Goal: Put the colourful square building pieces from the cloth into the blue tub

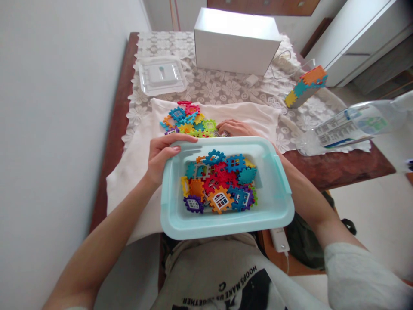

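My left hand [161,156] grips the far left corner of a pale turquoise plastic bin [274,206], thumb and index finger over its rim. The bin is tilted toward me above the table's near edge. Inside lie many interlocking plastic building pieces [221,183] in red, blue, orange, purple and yellow, some with window grids. Behind the bin, my right hand [235,127] reaches to a pile of similar pieces [190,120] on a white cloth. Its fingers are bent and pressed together over a pale grid piece [222,133] at the pile's right edge; the bin hides the fingertips' underside and the thumb.
A white box [237,47] stands at the back on the lace tablecloth [219,88]. A clear plastic lid [163,75] lies back left. On the right are a built block structure [306,86] and a large plastic bottle [351,125]. A wall [64,86] borders the left side.
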A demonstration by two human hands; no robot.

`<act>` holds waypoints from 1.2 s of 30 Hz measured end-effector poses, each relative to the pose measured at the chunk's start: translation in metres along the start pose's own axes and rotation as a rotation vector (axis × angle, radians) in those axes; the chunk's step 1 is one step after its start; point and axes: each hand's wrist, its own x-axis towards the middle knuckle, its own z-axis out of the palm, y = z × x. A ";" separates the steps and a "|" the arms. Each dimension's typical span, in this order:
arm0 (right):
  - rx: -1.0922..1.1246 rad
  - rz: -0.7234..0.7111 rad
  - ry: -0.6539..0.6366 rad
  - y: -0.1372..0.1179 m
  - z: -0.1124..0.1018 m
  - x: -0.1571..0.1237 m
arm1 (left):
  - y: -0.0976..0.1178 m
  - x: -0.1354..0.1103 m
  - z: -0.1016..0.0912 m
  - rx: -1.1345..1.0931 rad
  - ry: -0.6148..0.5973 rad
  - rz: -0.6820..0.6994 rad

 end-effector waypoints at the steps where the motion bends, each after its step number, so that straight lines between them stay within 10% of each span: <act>1: -0.003 0.012 0.001 0.000 0.001 0.001 | 0.000 0.000 0.000 -0.001 0.001 0.001; 23: -0.135 0.228 0.375 0.010 0.034 0.010 | 0.000 0.000 0.002 -0.060 -0.033 0.041; 36: -0.215 0.302 0.245 -0.006 0.023 0.007 | 0.001 -0.001 0.002 -0.035 -0.007 0.010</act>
